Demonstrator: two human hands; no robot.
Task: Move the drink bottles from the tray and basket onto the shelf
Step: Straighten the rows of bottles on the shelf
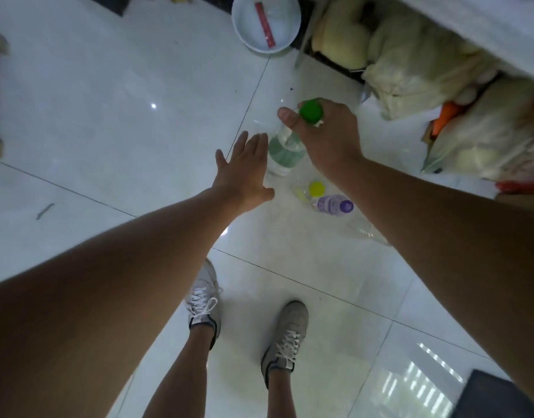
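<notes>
My right hand [326, 137] grips the neck of a clear bottle with a green cap [287, 149], holding it above the white tiled floor. My left hand [244, 167] is stretched out with straight fingers just left of that bottle, close to its side. Below them a bottle with a purple cap [333, 204] and a bottle with a yellow cap [312, 190] stand in what looks like a clear tray [371, 233] on the floor. The shelf [470, 22] edge shows at the top right.
A white basin [247, 28] holding a red stick sits at the top centre. Pale stuffed bags [410, 73] lie under the shelf at the right. My two feet in grey shoes [204, 306] stand on the tiles below. A dark mat [501, 393] is bottom right.
</notes>
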